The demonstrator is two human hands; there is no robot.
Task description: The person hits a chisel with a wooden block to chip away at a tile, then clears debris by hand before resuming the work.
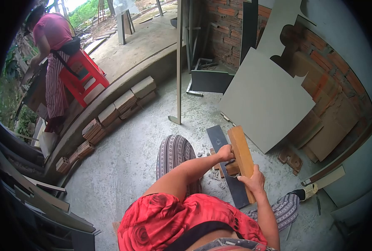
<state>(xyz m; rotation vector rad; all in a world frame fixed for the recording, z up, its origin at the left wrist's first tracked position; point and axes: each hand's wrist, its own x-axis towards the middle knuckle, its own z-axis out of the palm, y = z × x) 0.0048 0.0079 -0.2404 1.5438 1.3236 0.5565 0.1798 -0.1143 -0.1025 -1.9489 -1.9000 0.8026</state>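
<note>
A long yellow-brown wooden block (243, 152) is tilted over a dark narrow board (216, 140) that lies on the floor. My left hand (225, 153) is closed at the block's left edge, near its upper half. Lower down, my right hand (255, 182) grips the block, its thumb on the left side and its fingers partly hidden. Between the two hands, a shorter brown wooden piece (233, 168) sits against the block's left side. Grey crumbs and small wood pieces lie around the dark board.
A large pale panel (265, 100) leans ahead on the right, near cardboard sheets (332, 121). A thin upright post (179, 62) stands in front. Bricks (106, 115) line the raised ledge on the left. Beyond it, another person (56, 33) sits on a red stool (83, 73).
</note>
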